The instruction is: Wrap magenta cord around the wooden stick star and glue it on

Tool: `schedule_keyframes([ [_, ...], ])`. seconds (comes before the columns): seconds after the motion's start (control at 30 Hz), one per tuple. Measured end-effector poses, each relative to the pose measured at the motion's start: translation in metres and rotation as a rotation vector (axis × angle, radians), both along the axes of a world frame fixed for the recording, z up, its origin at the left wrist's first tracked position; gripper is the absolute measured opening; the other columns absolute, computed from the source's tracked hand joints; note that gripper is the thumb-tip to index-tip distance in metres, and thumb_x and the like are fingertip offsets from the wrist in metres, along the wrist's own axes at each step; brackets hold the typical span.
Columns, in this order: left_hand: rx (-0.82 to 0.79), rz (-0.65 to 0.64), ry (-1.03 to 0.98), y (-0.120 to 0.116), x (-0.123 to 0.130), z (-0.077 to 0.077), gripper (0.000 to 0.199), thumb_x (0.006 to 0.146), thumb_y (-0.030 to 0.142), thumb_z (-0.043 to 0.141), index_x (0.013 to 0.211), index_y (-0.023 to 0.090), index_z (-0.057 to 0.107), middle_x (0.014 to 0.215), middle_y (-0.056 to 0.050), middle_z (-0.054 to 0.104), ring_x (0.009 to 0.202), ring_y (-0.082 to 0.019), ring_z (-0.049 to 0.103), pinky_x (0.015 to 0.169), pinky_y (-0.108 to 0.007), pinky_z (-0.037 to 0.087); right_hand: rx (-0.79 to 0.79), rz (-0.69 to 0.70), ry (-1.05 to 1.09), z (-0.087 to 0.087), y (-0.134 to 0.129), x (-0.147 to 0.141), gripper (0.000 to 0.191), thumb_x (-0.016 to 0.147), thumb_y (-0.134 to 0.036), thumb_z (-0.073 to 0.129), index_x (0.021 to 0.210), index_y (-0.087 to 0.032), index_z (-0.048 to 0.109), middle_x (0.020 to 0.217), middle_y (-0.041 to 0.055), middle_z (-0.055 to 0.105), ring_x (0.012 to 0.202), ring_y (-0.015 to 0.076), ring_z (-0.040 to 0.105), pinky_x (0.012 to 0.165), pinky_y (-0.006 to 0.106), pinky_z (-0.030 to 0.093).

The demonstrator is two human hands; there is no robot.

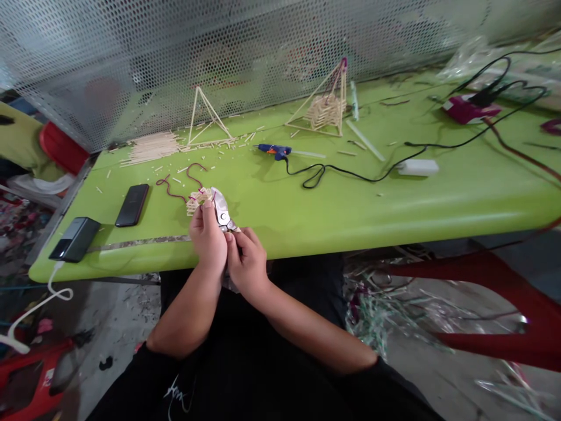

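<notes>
My left hand [207,234] is closed on a small piece built of stacked wooden sticks [193,203], near the table's front edge. Two purple cords [174,190] trail from that piece onto the green table. My right hand [248,257] grips the handles of metal pruning shears [222,211]. Their silver blades point up and away from me, right beside the stick piece, with one purple strand close to them. My fingers hide part of the handles and the lower side of the stick piece.
Behind my hands lie a blue glue gun [274,151], a heap of thin sticks [153,145] and two stick pyramid frames [326,111]. A phone [132,204] and a power bank [75,238] rest at left. Black cable [350,173] runs to a purple power strip [471,108].
</notes>
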State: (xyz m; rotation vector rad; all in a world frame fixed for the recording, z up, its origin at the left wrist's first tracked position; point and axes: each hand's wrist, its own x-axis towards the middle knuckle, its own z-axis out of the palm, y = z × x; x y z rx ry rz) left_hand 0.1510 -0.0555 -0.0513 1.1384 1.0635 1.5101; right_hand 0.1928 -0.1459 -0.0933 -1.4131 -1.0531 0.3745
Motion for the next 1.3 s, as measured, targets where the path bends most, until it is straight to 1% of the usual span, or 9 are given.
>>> schedule_keyframes([
  [0.13, 0.011, 0.069, -0.047, 0.002, 0.01, 0.012, 0.063, 0.097, 0.079, 0.09, 0.083, 0.023, 0.065, 0.072, 0.004, 0.055, 0.064, -0.011, 0.049, 0.062, -0.028, 0.041, 0.026, -0.032, -0.001, 0.004, 0.008, 0.003, 0.043, 0.128, -0.044, 0.055, 0.101, -0.026, 0.083, 0.101, 0.0093, 0.076, 0.09, 0.0239, 0.071, 0.082, 0.039, 0.059],
  [0.23, 0.018, 0.072, -0.063, 0.004, 0.017, 0.021, 0.066, 0.095, 0.078, 0.093, 0.078, 0.023, 0.061, 0.071, 0.004, 0.053, 0.063, -0.01, 0.047, 0.059, -0.027, 0.04, 0.043, -0.047, 0.005, 0.007, 0.014, 0.006, 0.043, 0.128, -0.044, 0.055, 0.103, -0.026, 0.085, 0.099, 0.0078, 0.075, 0.088, 0.0228, 0.071, 0.082, 0.038, 0.058],
  [0.33, 0.027, 0.064, -0.065, 0.007, 0.023, 0.026, 0.073, 0.095, 0.082, 0.092, 0.074, 0.023, 0.055, 0.068, 0.005, 0.048, 0.06, -0.009, 0.042, 0.056, -0.027, 0.035, 0.046, -0.065, 0.018, 0.009, 0.019, 0.009, 0.043, 0.129, -0.045, 0.055, 0.103, -0.026, 0.084, 0.098, 0.0065, 0.075, 0.088, 0.0221, 0.07, 0.082, 0.037, 0.058],
  [0.43, 0.04, 0.049, -0.05, 0.013, 0.028, 0.027, 0.079, 0.093, 0.086, 0.094, 0.072, 0.024, 0.049, 0.065, 0.007, 0.041, 0.058, -0.009, 0.036, 0.055, -0.027, 0.029, 0.042, -0.085, 0.034, 0.011, 0.025, 0.011, 0.046, 0.13, -0.046, 0.053, 0.098, -0.027, 0.081, 0.097, 0.0058, 0.074, 0.086, 0.0216, 0.068, 0.082, 0.037, 0.056],
  [0.63, 0.09, 0.042, 0.001, 0.021, 0.031, 0.023, 0.082, 0.095, 0.092, 0.089, 0.073, 0.025, 0.046, 0.064, 0.007, 0.039, 0.059, -0.011, 0.033, 0.056, -0.032, 0.027, 0.036, -0.113, 0.075, 0.014, 0.029, 0.011, 0.049, 0.129, -0.048, 0.05, 0.092, -0.027, 0.074, 0.096, 0.0057, 0.071, 0.085, 0.022, 0.065, 0.081, 0.039, 0.052],
  [0.87, 0.173, 0.055, 0.079, 0.02, 0.033, 0.021, 0.075, 0.11, 0.08, 0.08, 0.074, 0.027, 0.041, 0.066, 0.006, 0.037, 0.062, -0.012, 0.032, 0.059, -0.037, 0.026, 0.034, -0.115, 0.119, 0.016, 0.029, 0.011, 0.048, 0.129, -0.047, 0.049, 0.094, -0.027, 0.075, 0.093, 0.0056, 0.07, 0.087, 0.0229, 0.066, 0.082, 0.039, 0.056],
  [0.97, 0.202, 0.061, 0.107, 0.021, 0.034, 0.019, 0.074, 0.114, 0.079, 0.076, 0.075, 0.027, 0.041, 0.066, 0.006, 0.036, 0.063, -0.013, 0.032, 0.059, -0.037, 0.027, 0.042, -0.123, 0.13, 0.017, 0.03, 0.01, 0.049, 0.129, -0.047, 0.047, 0.094, -0.027, 0.075, 0.093, 0.0058, 0.07, 0.087, 0.023, 0.066, 0.082, 0.039, 0.056],
  [1.17, 0.252, 0.057, 0.133, 0.016, 0.032, 0.022, 0.078, 0.112, 0.081, 0.078, 0.073, 0.025, 0.04, 0.067, 0.005, 0.035, 0.064, -0.013, 0.032, 0.06, -0.033, 0.03, 0.064, -0.107, 0.113, 0.015, 0.026, 0.012, 0.05, 0.13, -0.047, 0.046, 0.094, -0.027, 0.074, 0.094, 0.0067, 0.07, 0.086, 0.0228, 0.065, 0.08, 0.04, 0.056],
  [1.3, 0.263, 0.006, 0.139, 0.015, 0.023, 0.028, 0.082, 0.107, 0.091, 0.077, 0.073, 0.025, 0.044, 0.067, 0.006, 0.034, 0.059, -0.011, 0.03, 0.054, -0.032, 0.027, 0.065, -0.051, 0.047, 0.016, 0.019, 0.022, 0.047, 0.127, -0.049, 0.059, 0.09, -0.027, 0.076, 0.094, 0.0065, 0.068, 0.083, 0.0225, 0.062, 0.075, 0.04, 0.052],
])
